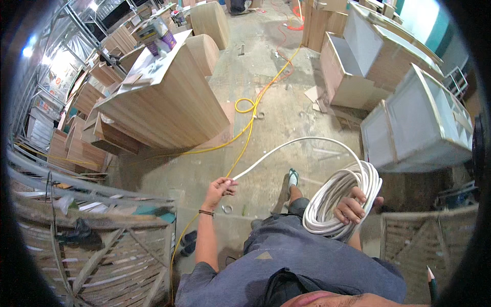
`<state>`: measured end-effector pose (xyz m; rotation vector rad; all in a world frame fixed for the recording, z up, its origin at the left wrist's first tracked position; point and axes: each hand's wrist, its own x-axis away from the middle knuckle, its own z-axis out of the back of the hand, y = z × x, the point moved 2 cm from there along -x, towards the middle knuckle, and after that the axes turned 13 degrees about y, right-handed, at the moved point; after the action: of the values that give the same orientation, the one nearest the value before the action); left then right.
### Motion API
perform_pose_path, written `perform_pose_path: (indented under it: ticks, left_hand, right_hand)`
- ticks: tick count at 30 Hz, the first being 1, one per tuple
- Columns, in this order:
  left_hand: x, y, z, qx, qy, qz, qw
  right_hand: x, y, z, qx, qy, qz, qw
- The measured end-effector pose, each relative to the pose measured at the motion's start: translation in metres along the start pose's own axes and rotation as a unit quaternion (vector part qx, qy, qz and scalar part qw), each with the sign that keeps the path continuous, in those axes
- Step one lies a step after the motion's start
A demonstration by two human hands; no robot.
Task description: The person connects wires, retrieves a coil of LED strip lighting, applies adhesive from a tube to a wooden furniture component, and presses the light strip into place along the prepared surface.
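A thick coil of white cable (330,197) hangs from my right hand (352,207), whose fingers wrap round its loops at the right of my body. From the top of the coil one length arches up and over to the left. My left hand (223,187) pinches that length near its end, out in front of my left side. The fingers of the left hand are closed on the cable, and a dark band circles that wrist. The inner side of the right palm is hidden by the loops.
A yellow hose (247,134) snakes along the concrete floor, with one loop in it. Wood-faced cabinets (169,105) stand at left, and pale unfinished cabinets (409,125) at right. Slatted wooden gates (102,256) flank me. Scraps (316,97) lie near the right cabinets.
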<state>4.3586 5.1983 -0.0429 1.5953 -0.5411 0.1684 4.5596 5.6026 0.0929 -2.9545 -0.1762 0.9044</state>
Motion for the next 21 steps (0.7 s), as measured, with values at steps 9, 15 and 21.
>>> perform_pose_path:
  ticks: [9, 15, 21]
  left_hand:
    - [-0.345, 0.212, -0.16, -0.245, 0.375, -0.509, 0.735]
    - [-0.555, 0.347, -0.241, -0.07, 0.338, -0.455, 0.821]
    - [-0.833, 0.442, -0.274, 0.094, 0.265, -0.451, 0.847]
  right_hand:
    - [-0.24, -0.246, 0.311, 0.019, 0.038, -0.058, 0.997]
    - [-0.401, -0.362, 0.425, -0.028, 0.079, -0.087, 0.993]
    - [-0.557, -0.484, 0.579, 0.039, 0.128, -0.019, 0.991]
